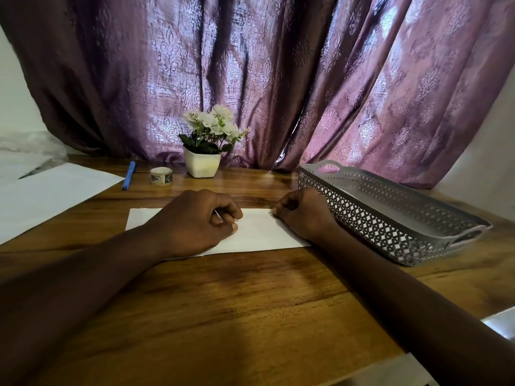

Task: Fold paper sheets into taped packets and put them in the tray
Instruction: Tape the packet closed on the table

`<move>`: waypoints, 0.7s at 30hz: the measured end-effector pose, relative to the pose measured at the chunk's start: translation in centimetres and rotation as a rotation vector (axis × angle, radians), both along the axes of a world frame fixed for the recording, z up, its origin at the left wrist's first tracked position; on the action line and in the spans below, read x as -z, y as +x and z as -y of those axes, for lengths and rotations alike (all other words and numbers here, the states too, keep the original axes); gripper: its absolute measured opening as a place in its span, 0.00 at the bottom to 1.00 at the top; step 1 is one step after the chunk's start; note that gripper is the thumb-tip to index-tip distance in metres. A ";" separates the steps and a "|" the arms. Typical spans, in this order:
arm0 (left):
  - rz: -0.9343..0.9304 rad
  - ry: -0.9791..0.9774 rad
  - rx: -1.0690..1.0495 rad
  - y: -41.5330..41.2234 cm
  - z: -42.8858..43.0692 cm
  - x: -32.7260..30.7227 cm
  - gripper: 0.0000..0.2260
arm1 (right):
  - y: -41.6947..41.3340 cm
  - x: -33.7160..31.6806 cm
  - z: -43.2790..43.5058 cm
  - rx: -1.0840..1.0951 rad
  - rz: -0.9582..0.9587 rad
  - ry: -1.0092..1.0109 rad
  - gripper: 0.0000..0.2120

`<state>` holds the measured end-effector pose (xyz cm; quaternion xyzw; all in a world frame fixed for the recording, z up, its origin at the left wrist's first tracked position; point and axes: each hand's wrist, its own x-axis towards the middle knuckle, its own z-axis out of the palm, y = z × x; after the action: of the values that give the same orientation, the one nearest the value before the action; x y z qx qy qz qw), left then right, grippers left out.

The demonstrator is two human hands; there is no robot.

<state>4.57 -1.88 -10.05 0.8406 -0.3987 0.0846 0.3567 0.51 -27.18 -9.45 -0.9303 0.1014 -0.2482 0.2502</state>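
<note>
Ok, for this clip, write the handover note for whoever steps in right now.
Left hand: fingers curled, resting on the folded sheet, apparently pinching a white edge of it.
Right hand: pinches the sheet's far right corner.
Tape roll stands untouched beyond the sheet; tray at right, no packet visible inside.
Done: sheet looks partly folded.
To do: finish folding, tape, put in tray; spare sheets wait at left.
</note>
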 end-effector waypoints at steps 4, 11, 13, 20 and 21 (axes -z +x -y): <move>-0.015 -0.004 0.002 -0.1 0.0 -0.1 0.08 | -0.2 -0.2 -0.4 0.014 -0.016 0.003 0.02; -0.025 0.000 -0.002 -0.2 0.0 -0.1 0.09 | -0.2 -0.7 -0.7 0.077 -0.054 0.008 0.05; -0.029 0.011 0.001 -0.2 0.0 -0.1 0.09 | -0.1 -0.9 -0.4 0.085 -0.067 0.089 0.10; -0.030 0.034 -0.012 0.3 -0.1 0.0 0.11 | 0.9 -1.2 -0.4 0.110 -0.149 0.081 0.11; -0.033 0.035 -0.013 0.3 -0.1 0.1 0.11 | 0.9 -1.2 -0.4 0.109 -0.154 0.075 0.11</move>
<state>4.85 -1.75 -10.15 0.8506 -0.3886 0.0662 0.3480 1.38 -26.82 -8.29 -0.9298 0.1800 -0.1853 0.2622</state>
